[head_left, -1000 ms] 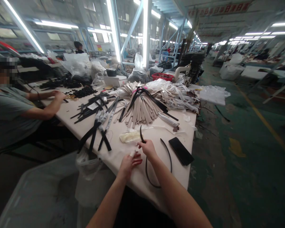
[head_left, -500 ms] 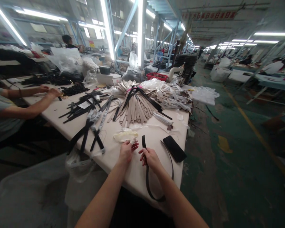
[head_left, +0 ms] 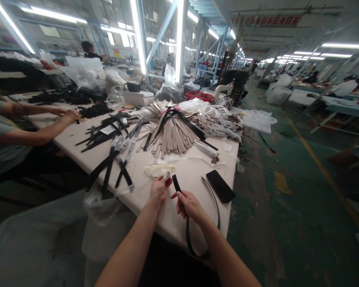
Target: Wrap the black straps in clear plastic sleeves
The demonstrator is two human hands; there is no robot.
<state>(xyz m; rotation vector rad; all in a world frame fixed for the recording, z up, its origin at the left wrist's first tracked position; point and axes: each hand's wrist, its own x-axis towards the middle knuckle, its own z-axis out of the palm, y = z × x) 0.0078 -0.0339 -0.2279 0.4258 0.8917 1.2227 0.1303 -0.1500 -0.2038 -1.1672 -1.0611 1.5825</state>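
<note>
Tipping leftward since half a second ago, the short upper end of the black strip [head_left: 188, 236] is now leaning toward the left hand [head_left: 160, 190] rather than standing nearly upright. Overhead, a red-lettered banner [head_left: 267, 20] is repeating the character 日, its other characters blurring from where I'm standing. On the far wall a yellow sign [head_left: 116, 53] is showing red marks too small to read, and a white paper [head_left: 107, 129] is lying on the dark straps [head_left: 124, 121], its print, if any, too faint to make out. The right hand [head_left: 188, 204] is pinching the strip between thumb and fingers just below that upper end; the rest is hanging from beneath the palm, curving down by the near edge of the table [head_left: 194, 167], passing under the right forearm [head_left: 218, 241] and rising beyond it to a thin tip beside a black phone [head_left: 220, 186]. Just left of the strip's upper end, the left hand is keeping its white-wrapped thumb raised close to its curled fingers, near a pale yellow cloth [head_left: 158, 170]; I can't tell whether it is gripping anything. Farther off, beige strips [head_left: 176, 139] are fanning out in a bundle, and a co-worker's hands [head_left: 70, 115] are working at the left.
</note>
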